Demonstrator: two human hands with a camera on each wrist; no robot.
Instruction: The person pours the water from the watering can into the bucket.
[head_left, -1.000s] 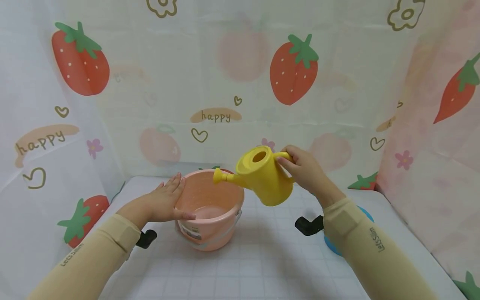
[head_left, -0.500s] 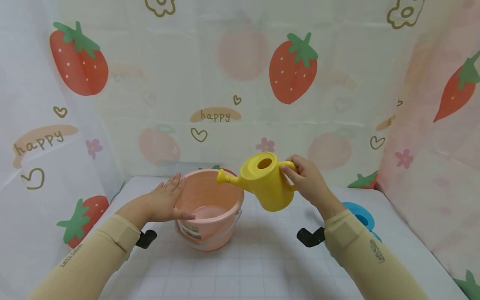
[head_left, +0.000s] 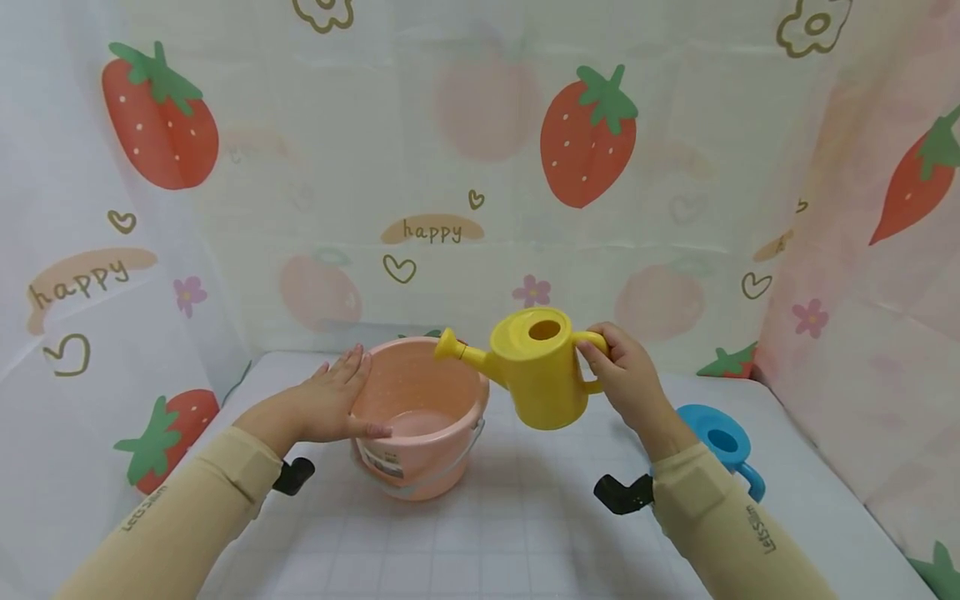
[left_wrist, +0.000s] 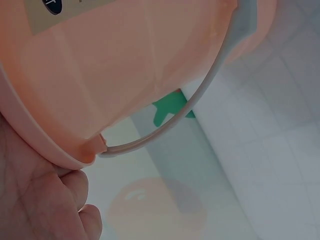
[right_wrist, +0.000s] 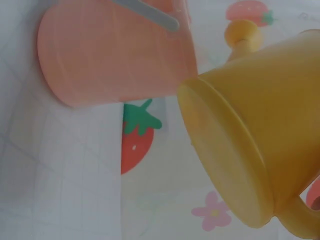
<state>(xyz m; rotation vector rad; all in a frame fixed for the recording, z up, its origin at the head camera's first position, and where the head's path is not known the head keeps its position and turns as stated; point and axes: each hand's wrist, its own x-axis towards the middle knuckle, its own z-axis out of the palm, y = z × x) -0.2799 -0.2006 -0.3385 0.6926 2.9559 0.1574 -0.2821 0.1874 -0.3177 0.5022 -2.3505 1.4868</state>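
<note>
In the head view my right hand (head_left: 626,375) grips the handle of a yellow watering can (head_left: 542,387) held in the air. The can is nearly level, its spout angled up to the left and its tip over the bucket's right side. My left hand (head_left: 324,404) rests on the left rim of a pink bucket (head_left: 420,467), fingers fairly straight and thumb along the front rim. The bucket stands upright with its grey handle hanging down in front. In the right wrist view, the underside of the watering can (right_wrist: 225,160) shows beside the bucket (right_wrist: 120,55).
A blue watering can (head_left: 723,437) stands on the table to the right, partly behind my right forearm. The white gridded table (head_left: 495,550) ends at printed strawberry sheets (head_left: 450,167) at the back and both sides. Black camera mounts (head_left: 624,493) stick out from my wrists.
The yellow watering can has moved right and slightly down in my right hand, tipping back towards level. More of the blue can shows beside my arm. My left hand and the bucket stay put.
</note>
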